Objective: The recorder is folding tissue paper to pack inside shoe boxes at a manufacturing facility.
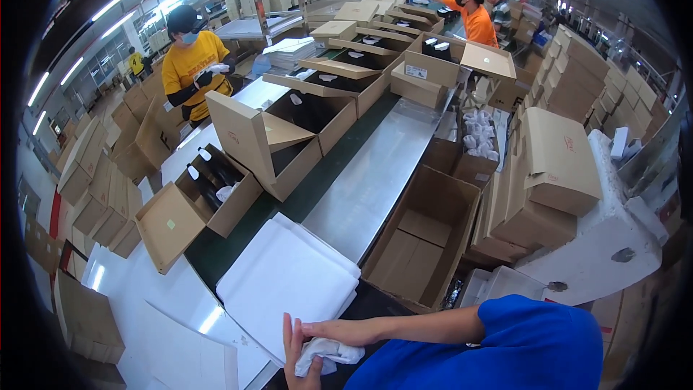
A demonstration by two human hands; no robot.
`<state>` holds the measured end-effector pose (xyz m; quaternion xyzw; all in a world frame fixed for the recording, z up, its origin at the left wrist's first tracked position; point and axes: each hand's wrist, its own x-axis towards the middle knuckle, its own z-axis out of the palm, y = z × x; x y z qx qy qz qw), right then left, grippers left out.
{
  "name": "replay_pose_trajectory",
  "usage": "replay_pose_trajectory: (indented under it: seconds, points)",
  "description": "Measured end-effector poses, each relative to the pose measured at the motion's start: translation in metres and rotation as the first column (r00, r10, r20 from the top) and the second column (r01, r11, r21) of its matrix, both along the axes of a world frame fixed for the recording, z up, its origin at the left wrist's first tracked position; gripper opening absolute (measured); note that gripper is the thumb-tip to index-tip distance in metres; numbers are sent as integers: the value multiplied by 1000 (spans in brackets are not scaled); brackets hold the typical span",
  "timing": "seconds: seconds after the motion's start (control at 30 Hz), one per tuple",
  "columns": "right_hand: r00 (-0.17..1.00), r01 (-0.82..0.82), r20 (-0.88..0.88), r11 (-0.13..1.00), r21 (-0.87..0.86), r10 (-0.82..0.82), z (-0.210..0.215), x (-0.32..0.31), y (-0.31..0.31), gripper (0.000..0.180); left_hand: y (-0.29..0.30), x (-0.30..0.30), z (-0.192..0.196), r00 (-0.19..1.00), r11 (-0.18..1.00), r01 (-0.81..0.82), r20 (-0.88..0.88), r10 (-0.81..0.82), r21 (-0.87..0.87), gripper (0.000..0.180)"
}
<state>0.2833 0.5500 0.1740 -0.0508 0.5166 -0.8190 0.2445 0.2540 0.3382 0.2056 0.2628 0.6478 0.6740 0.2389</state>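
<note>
Low in the view, my left hand (pixel 294 361) holds a wad of crumpled white paper (pixel 330 352), its fingers pointing up and its thumb on the near side. My right hand (pixel 345 331) reaches in from the right and presses over the top of the wad, fingertips against the left hand. Between them the paper is squeezed; part of it is hidden. Just beyond both hands lies a stack of large white sheets (pixel 285 271).
An open shoebox (pixel 234 198) with black boots stands beyond the stack at left. More boxes (pixel 336 112) line the dark green conveyor (pixel 253 227). An open carton (pixel 422 238) is at right. A co-worker in yellow (pixel 195 65) and one in orange (pixel 476 22) stand farther off.
</note>
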Motion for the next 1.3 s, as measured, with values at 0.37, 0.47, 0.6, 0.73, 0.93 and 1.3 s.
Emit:
replay_pose_trajectory:
  seconds: [0.37, 0.47, 0.6, 0.73, 0.93, 1.3]
  points:
    - [887, 439, -74, 883, -169, -455, 3, 25, -40, 50, 20, 16, 0, 884, 994, -107, -454, 110, 32, 49]
    - [886, 412, -191, 906, -94, -422, 10, 24, -41, 49, 2, 18, -2, 978, 996, -25, -204, 41, 85, 74]
    - [869, 456, -196, 889, -42, -455, 15, 35, -50, 49, 3, 11, 11, 968, 987, 78, -246, -42, 138, 100]
    - [844, 489, -209, 869, -81, -494, 27, 47, -52, 46, 15, 20, 3, 872, 996, -39, -484, 74, 82, 102]
    - [569, 706, -620, 707, 33, -540, 31, 35, -59, 48, 25, 35, 11, 707, 969, -213, -665, 243, 128, 98]
    - [897, -201, -324, 930, 308, 301, 50, -35, -17, 60, 1, 23, -23, 820, 797, -572, 143, 553, 197, 91]
